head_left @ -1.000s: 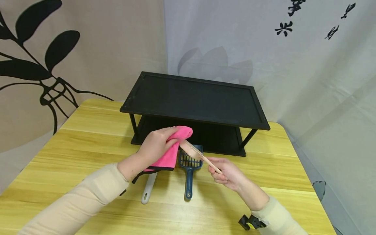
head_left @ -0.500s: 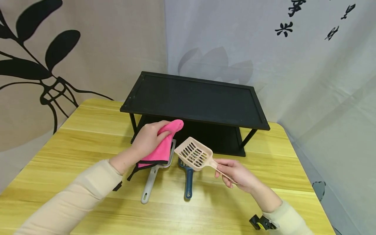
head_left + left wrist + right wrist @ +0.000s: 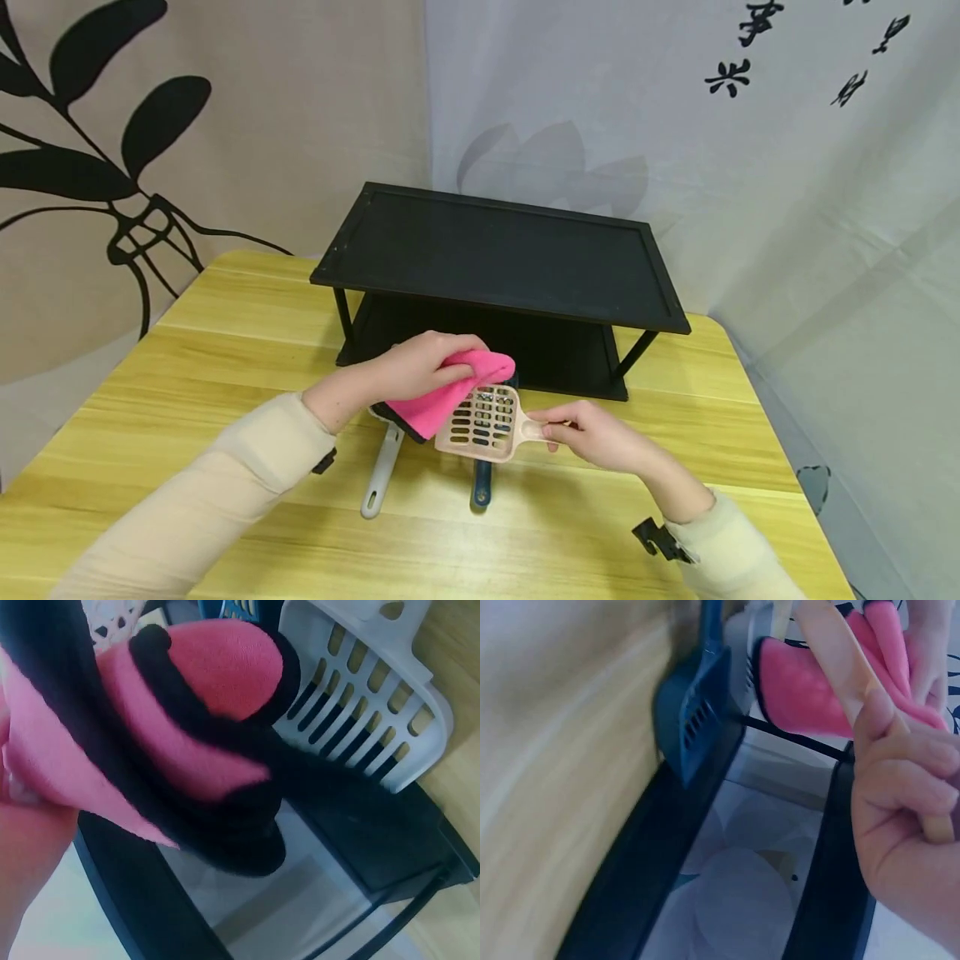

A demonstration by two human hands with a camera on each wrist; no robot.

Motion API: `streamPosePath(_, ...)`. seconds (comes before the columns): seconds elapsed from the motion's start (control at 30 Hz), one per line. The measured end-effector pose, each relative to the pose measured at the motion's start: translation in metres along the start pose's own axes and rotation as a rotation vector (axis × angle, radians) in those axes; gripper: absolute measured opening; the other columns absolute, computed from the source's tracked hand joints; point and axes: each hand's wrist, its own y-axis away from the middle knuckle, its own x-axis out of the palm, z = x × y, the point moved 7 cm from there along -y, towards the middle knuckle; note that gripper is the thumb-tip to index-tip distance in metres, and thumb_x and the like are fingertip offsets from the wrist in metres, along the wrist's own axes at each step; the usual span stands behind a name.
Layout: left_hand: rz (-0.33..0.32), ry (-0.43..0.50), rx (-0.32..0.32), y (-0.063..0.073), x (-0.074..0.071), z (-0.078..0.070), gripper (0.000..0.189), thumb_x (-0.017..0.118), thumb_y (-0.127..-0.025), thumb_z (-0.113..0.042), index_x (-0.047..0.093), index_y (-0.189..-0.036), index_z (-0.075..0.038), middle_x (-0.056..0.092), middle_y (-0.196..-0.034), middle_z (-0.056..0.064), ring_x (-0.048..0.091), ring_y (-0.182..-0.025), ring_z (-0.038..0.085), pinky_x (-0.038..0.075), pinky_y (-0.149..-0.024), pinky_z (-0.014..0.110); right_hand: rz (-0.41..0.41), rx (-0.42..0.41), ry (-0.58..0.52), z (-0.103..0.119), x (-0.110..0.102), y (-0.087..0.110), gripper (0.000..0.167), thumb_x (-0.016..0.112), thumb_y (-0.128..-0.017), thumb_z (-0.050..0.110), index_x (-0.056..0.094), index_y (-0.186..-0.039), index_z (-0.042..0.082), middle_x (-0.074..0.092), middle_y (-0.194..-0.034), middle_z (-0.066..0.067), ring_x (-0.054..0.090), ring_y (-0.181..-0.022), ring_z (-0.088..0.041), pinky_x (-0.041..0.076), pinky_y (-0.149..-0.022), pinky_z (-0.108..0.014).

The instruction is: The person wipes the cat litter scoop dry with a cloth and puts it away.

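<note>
My right hand (image 3: 596, 437) grips the handle of a beige slotted litter scoop (image 3: 483, 429), which is held over the table with its slots facing me. In my left hand (image 3: 412, 367) is a pink cloth with black edging (image 3: 442, 404), pinched between thumb and fingers and laid against the scoop's upper left side. Under the beige scoop lies a blue litter scoop (image 3: 482, 483), mostly covered, its handle showing. A grey litter scoop (image 3: 382, 471) lies left of it, its slotted head (image 3: 367, 690) plain in the left wrist view.
Behind the hands stands a black two-tier rack (image 3: 502, 250) on the wooden table (image 3: 300, 533). The heads of the grey and blue scoops lie by its lower shelf. A light curtain with printed leaves hangs behind the table.
The beige scoop has turned from edge-on to slots facing me. My left hand with the cloth first drew away left, then came back right against the scoop.
</note>
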Motion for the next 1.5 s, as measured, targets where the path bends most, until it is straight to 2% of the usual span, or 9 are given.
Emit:
streamPosePath(0.13, 0.123, 0.042, -0.002, -0.002, 0.007, 0.000, 0.025, 0.056, -0.094, -0.020, 0.057, -0.119, -0.018, 0.062, -0.096, -0.001, 0.055, -0.082, 0.011, 0.048, -0.071, 0.020, -0.021, -0.031, 0.065, 0.006, -0.004, 0.000, 0.028, 0.053, -0.094, 0.009, 0.063, -0.120, 0.003, 0.061, -0.072, -0.007, 0.033, -0.049, -0.003, 0.028, -0.045, -0.018)
streamPosePath(0.33, 0.153, 0.095, -0.036, 0.000, 0.005, 0.004, 0.026, 0.054, -0.095, -0.020, 0.055, -0.121, -0.018, 0.060, -0.096, 0.000, 0.055, -0.081, 0.012, 0.048, -0.066, 0.021, -0.029, -0.032, 0.054, 0.009, -0.008, 0.004, 0.029, 0.054, -0.094, 0.011, 0.063, -0.120, 0.003, 0.061, -0.072, -0.002, 0.032, -0.047, -0.003, 0.028, -0.044, -0.018)
streamPosePath(0.63, 0.119, 0.143, -0.047, 0.005, -0.001, 0.011, 0.025, 0.054, -0.095, -0.020, 0.055, -0.120, -0.019, 0.060, -0.093, 0.001, 0.056, -0.073, 0.013, 0.050, -0.061, 0.025, -0.039, -0.012, -0.006, 0.006, -0.018, 0.013, 0.030, 0.055, -0.093, 0.013, 0.062, -0.120, 0.002, 0.062, -0.074, -0.004, 0.029, -0.046, -0.003, 0.025, -0.044, -0.018)
streamPosePath(0.83, 0.006, 0.363, -0.108, 0.011, -0.017, 0.029, 0.033, 0.047, -0.097, -0.025, 0.048, -0.127, -0.011, 0.054, -0.103, 0.008, 0.053, -0.085, 0.016, 0.049, -0.069, 0.025, -0.049, -0.122, -0.206, -0.010, -0.034, 0.020, 0.031, 0.054, -0.094, 0.008, 0.058, -0.117, -0.011, 0.060, -0.072, 0.005, 0.028, -0.040, -0.008, 0.023, -0.036, -0.023)
streamPosePath(0.93, 0.003, 0.499, -0.138, 0.011, -0.018, 0.033, 0.038, 0.044, -0.098, -0.025, 0.042, -0.132, -0.008, 0.051, -0.108, 0.011, 0.053, -0.090, 0.017, 0.050, -0.072, 0.024, -0.063, -0.214, -0.306, -0.016, -0.042, 0.021, 0.025, 0.054, -0.093, 0.004, 0.064, -0.115, 0.001, 0.063, -0.072, 0.010, 0.029, -0.039, -0.012, 0.021, -0.034, -0.028)
streamPosePath(1.07, 0.063, 0.610, -0.160, 0.005, -0.007, 0.028, 0.039, 0.043, -0.099, -0.024, 0.039, -0.135, -0.009, 0.052, -0.110, 0.013, 0.056, -0.087, 0.017, 0.052, -0.071, 0.025, -0.030, -0.267, -0.366, -0.019, -0.038, 0.013, 0.029, 0.055, -0.093, 0.006, 0.068, -0.109, 0.026, 0.064, -0.073, 0.012, 0.030, -0.038, -0.013, 0.021, -0.033, -0.028)
streamPosePath(1.2, 0.115, 0.661, -0.192, 0.000, 0.007, 0.022, 0.041, 0.040, -0.100, -0.026, 0.036, -0.139, -0.014, 0.054, -0.104, 0.010, 0.059, -0.080, 0.015, 0.053, -0.068, 0.025, -0.028, -0.284, -0.345, -0.019, -0.029, 0.001, 0.022, 0.055, -0.093, 0.007, 0.067, -0.110, 0.003, 0.065, -0.073, 0.011, 0.034, -0.039, -0.014, 0.026, -0.034, -0.030)
streamPosePath(1.3, 0.125, 0.677, -0.215, -0.001, 0.012, 0.020, 0.040, 0.039, -0.100, -0.026, 0.036, -0.139, -0.016, 0.055, -0.100, 0.009, 0.060, -0.076, 0.014, 0.052, -0.066, 0.024, -0.071, -0.237, -0.295, -0.024, -0.025, -0.005, 0.027, 0.056, -0.092, 0.010, 0.062, -0.106, -0.012, 0.067, -0.072, -0.001, 0.038, -0.041, -0.011, 0.031, -0.035, -0.027)
streamPosePath(1.5, 0.111, 0.627, -0.207, 0.001, 0.013, 0.018, 0.036, 0.042, -0.099, -0.023, 0.043, -0.134, -0.014, 0.055, -0.101, 0.008, 0.058, -0.079, 0.015, 0.050, -0.065, 0.023, -0.139, -0.181, -0.230, -0.031, -0.024, -0.007, 0.023, 0.057, -0.091, 0.008, 0.064, -0.101, -0.012, 0.063, -0.073, -0.028, 0.039, -0.042, -0.007, 0.034, -0.038, -0.021)
